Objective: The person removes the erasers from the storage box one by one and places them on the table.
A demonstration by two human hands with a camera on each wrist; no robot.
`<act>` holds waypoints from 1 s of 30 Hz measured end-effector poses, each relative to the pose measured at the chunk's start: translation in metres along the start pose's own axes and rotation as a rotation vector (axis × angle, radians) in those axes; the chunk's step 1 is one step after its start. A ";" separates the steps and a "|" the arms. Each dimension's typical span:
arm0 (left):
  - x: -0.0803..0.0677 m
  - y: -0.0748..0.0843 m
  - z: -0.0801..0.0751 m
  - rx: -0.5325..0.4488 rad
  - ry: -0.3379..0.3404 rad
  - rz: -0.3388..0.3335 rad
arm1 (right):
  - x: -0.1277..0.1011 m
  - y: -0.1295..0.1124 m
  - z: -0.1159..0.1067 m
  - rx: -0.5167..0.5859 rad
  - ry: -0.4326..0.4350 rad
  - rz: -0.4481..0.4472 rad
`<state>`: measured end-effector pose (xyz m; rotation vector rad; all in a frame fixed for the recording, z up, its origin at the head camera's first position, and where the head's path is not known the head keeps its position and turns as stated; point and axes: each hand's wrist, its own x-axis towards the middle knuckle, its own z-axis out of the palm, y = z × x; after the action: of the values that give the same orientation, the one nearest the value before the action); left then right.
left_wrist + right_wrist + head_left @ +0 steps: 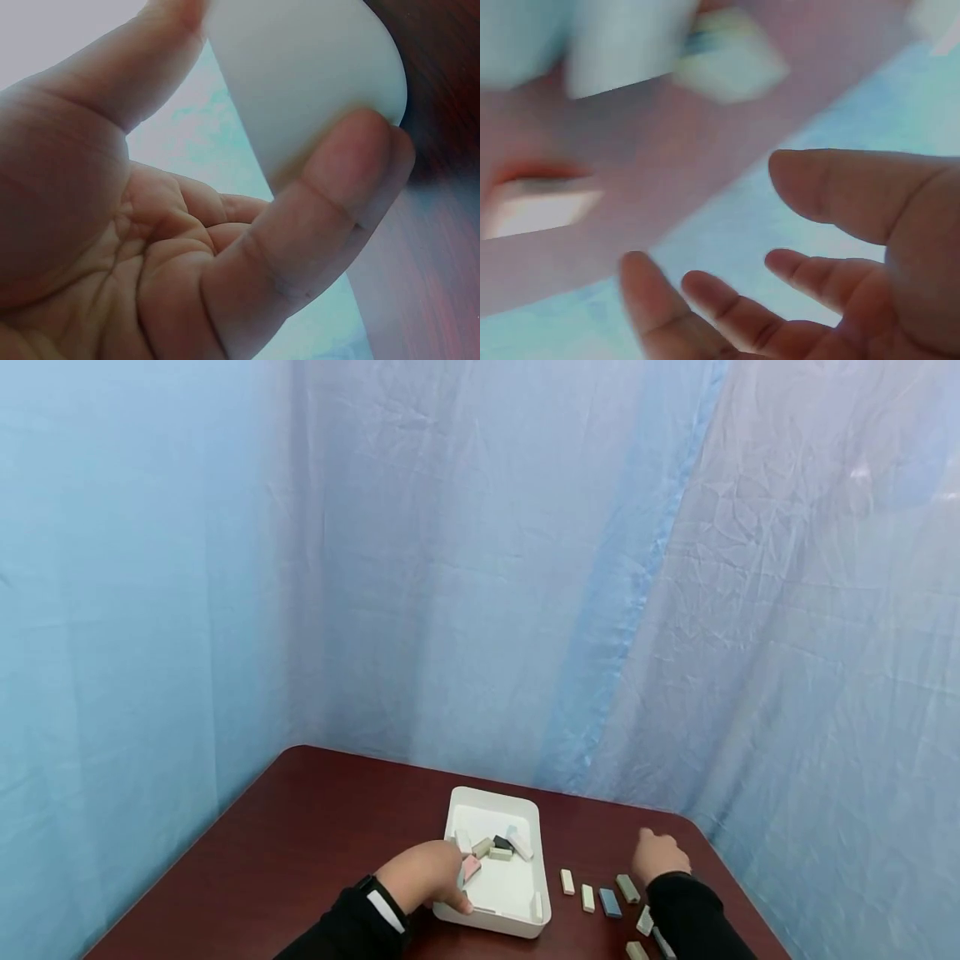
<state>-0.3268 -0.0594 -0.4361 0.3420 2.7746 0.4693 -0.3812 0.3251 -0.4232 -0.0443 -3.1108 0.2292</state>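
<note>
From the head view, the left hand (426, 872) sits at the near left corner of the white tray (527, 806), fingers over the rim and thumb at the outer wall, with a pink block (471, 867) right at its fingertips inside the tray; a loose heap of other blocks (501, 846) lies just beyond it, toward the far half of the tray. The tray's long axis runs away from the person, and this hand is plainly the nearer one to it. The right hand (658, 855) hovers over the dark red table (300, 827), well apart from the tray, above a row of small blocks (588, 897) that lie with their long axes pointing away from the person; a green one (627, 887) is closest to it, just on its near side. From the left wrist view, the thumb (330, 202) presses against the rounded outer corner of the tray (300, 75), and the palm is cupped, with the other fingers curled and the forefinger up along the wall, so the hand pinches the rim. From the right wrist view, which is blurred, the right hand (832, 285) is spread and relaxed, holding nothing, while pale blocks (727, 67) show as smears on the table surface beyond the fingertips.
</note>
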 end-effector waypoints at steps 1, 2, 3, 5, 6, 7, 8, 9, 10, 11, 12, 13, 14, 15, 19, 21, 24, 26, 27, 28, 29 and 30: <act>0.000 0.000 -0.001 -0.001 0.002 -0.004 | -0.003 -0.015 -0.004 0.016 0.035 -0.045; 0.001 0.000 -0.001 -0.001 0.002 -0.005 | -0.006 -0.030 -0.007 0.030 0.068 -0.096; 0.001 0.001 -0.002 0.003 0.007 -0.007 | -0.007 -0.045 -0.009 0.051 0.089 -0.145; 0.001 0.001 -0.003 0.011 0.023 -0.006 | -0.009 -0.074 -0.009 0.085 0.105 -0.235; 0.001 0.002 -0.004 0.016 0.029 -0.008 | -0.007 -0.086 -0.006 0.092 0.102 -0.280; 0.001 0.002 -0.004 0.020 0.036 -0.009 | -0.005 -0.097 -0.003 0.092 0.094 -0.330; 0.001 0.003 -0.004 0.021 0.040 -0.009 | -0.004 -0.107 0.001 0.089 0.081 -0.376; 0.001 0.004 -0.004 0.023 0.043 -0.009 | -0.002 -0.116 0.005 0.079 0.065 -0.423; 0.001 0.005 -0.004 0.021 0.042 -0.006 | -0.001 -0.123 0.009 0.058 0.041 -0.461; 0.001 0.006 -0.005 0.017 0.038 -0.005 | 0.000 -0.130 0.011 0.038 0.010 -0.493; 0.000 0.006 -0.005 0.015 0.036 -0.003 | 0.001 -0.136 0.015 0.008 -0.014 -0.520; 0.000 0.007 -0.005 0.013 0.034 -0.003 | 0.002 -0.141 0.017 -0.014 -0.042 -0.535; 0.000 0.007 -0.005 0.010 0.033 -0.004 | 0.002 -0.145 0.020 -0.036 -0.066 -0.539; 0.000 0.007 -0.005 0.008 0.032 -0.005 | 0.003 -0.148 0.023 -0.061 -0.081 -0.534; 0.002 0.008 -0.003 0.017 0.022 0.011 | 0.004 -0.152 0.033 -0.182 -0.102 -0.449; 0.003 0.010 -0.003 0.026 0.016 0.024 | 0.004 -0.151 0.036 -0.234 -0.097 -0.410; 0.004 0.011 -0.003 0.039 0.018 0.031 | 0.007 -0.148 0.045 -0.272 -0.078 -0.409; 0.004 0.012 -0.003 0.045 0.023 0.032 | 0.009 -0.146 0.050 -0.241 -0.070 -0.433; 0.003 0.013 -0.004 0.051 0.027 0.034 | 0.010 -0.146 0.053 -0.224 -0.062 -0.450; 0.003 0.013 -0.004 0.055 0.027 0.039 | 0.010 -0.145 0.056 -0.208 -0.053 -0.469; 0.002 0.014 -0.004 0.060 0.027 0.045 | 0.011 -0.145 0.059 -0.195 -0.045 -0.483; 0.002 0.015 -0.004 0.067 0.027 0.052 | 0.012 -0.145 0.061 -0.178 -0.037 -0.491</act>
<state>-0.3272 -0.0467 -0.4276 0.4271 2.8185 0.3966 -0.3984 0.1736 -0.4617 0.7147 -3.0402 -0.0602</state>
